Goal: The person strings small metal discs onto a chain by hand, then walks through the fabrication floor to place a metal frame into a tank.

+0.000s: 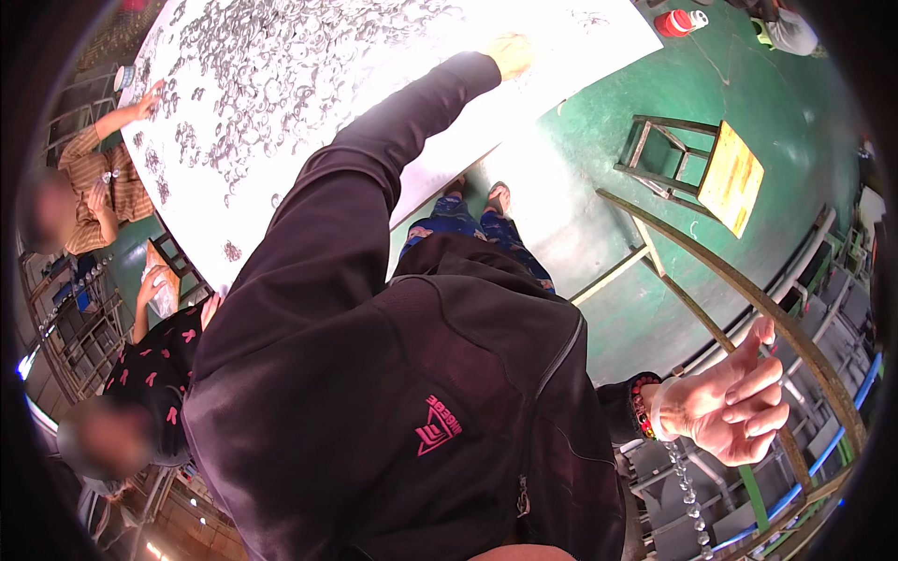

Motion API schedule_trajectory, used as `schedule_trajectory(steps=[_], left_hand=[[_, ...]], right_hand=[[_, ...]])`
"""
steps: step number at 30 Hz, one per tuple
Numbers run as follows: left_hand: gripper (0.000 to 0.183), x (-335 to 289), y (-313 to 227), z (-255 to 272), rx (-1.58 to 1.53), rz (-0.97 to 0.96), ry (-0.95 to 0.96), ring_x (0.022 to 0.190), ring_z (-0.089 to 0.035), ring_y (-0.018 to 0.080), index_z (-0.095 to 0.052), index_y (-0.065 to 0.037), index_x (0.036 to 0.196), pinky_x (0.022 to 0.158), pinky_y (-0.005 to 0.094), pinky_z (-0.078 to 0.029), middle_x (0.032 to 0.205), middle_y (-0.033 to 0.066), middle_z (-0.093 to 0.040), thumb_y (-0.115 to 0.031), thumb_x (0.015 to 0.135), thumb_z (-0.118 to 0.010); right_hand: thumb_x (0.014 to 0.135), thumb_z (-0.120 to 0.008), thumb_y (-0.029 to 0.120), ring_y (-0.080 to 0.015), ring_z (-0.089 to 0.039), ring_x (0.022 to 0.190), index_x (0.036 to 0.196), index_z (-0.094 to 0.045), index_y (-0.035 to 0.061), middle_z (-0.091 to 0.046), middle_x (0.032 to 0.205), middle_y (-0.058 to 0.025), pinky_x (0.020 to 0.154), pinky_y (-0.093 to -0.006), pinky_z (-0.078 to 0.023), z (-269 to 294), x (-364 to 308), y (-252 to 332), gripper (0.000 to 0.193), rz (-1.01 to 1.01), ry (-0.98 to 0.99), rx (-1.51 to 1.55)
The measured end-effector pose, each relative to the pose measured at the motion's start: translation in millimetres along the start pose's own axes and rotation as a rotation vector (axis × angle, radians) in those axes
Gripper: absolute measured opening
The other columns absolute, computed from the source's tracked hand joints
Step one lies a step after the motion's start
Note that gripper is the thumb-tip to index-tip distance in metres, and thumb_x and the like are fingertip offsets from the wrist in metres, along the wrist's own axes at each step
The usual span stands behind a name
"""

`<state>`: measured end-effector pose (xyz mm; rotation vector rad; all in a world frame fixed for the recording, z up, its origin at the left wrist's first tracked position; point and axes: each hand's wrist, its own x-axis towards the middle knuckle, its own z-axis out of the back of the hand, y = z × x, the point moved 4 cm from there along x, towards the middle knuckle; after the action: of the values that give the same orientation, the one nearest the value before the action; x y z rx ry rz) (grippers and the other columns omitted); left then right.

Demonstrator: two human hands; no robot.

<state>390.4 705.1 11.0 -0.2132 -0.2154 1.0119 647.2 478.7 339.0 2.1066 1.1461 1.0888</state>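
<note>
While the left hand (510, 56) is stretched over a white table (603, 51), the right hand (725, 402) is held out well apart from it

As the scene is followed from left to right, a co-worker in a brown striped shirt (117, 182) is seen first, with one hand laid at the table's edge. Nearer, another co-worker is dressed in a black shirt with pink motifs (168, 360); one hand is placed by the table's corner, the other at a clear packet (164, 290).

Many small dark curved pieces (253, 84) are scattered over the left and middle of the tabletop, more thinly toward the near corner. The foreground is filled by the wearer's dark jacket (374, 355), marked with a pink emblem. Its left sleeve is extended across the table; the left hand is washed out by glare, so whether it is open or closed cannot be told.

Farther right, the right wrist is circled by a red beaded bracelet (643, 407). The right hand's fingers are loosely curled, with one digit pointed upward; whether anything is held cannot be told. A strand of clear beads (690, 500) is hung just below that wrist. On the green floor (599, 234) are set a red-and-white container (681, 23) and a wooden stool (734, 178). A curved-looking wooden rail (720, 262) is passed behind the right hand.
</note>
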Motion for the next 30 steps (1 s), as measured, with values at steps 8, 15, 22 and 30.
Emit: schedule_trajectory(steps=[8,15,22,30], left_hand=[[0.015,-33.2,30.3,31.1,-0.163,0.220,0.022,0.073,-0.057,0.0309,-0.054,-0.005,0.087,0.063,0.0402,-0.043,0.075,0.0153,-0.058,-0.015,0.080,-0.045],[0.018,-131.8,29.5,42.7,-0.527,0.537,-0.413,0.068,-0.055,0.0362,-0.056,0.001,0.083,0.060,0.0413,-0.041,0.072,0.0218,-0.055,-0.017,0.082,-0.051],[0.010,-251.8,-30.7,72.4,-0.978,0.977,-0.428,0.061,-0.056,0.0156,-0.060,-0.001,0.090,0.056,0.0276,-0.047,0.079,0.0085,-0.061,-0.008,0.084,-0.054],[0.009,-253.6,-39.9,87.0,-1.349,1.011,-0.617,0.062,-0.056,0.0104,-0.055,0.004,0.090,0.054,0.0262,-0.054,0.075,0.0062,-0.056,-0.003,0.085,-0.053]], right_hand=[[0.082,-0.045,0.021,-0.0125,-0.037,0.050,0.057,-0.045,0.0077,-0.033,0.049,0.0015,0.081,-0.0469,-0.042,27.7,31.0,-120.7,0.028,-0.364,0.036,-0.280],[0.083,-0.051,0.011,-0.0111,-0.057,0.068,0.100,-0.061,-0.0002,-0.063,0.075,-0.0088,0.063,-0.0246,-0.046,45.8,-0.9,-330.9,0.023,-0.611,0.609,-0.925],[0.069,-0.064,0.007,-0.0379,-0.056,0.070,0.093,-0.059,-0.0052,-0.057,0.080,-0.0220,0.064,-0.0410,-0.047,-23.2,-0.1,-440.9,0.027,0.035,0.914,-1.342],[0.060,-0.071,0.002,-0.0383,-0.059,0.071,0.078,-0.056,-0.0056,-0.059,0.073,-0.0243,0.061,-0.0389,-0.048,-9.4,26.5,-488.1,0.026,-0.262,0.978,-1.477]])
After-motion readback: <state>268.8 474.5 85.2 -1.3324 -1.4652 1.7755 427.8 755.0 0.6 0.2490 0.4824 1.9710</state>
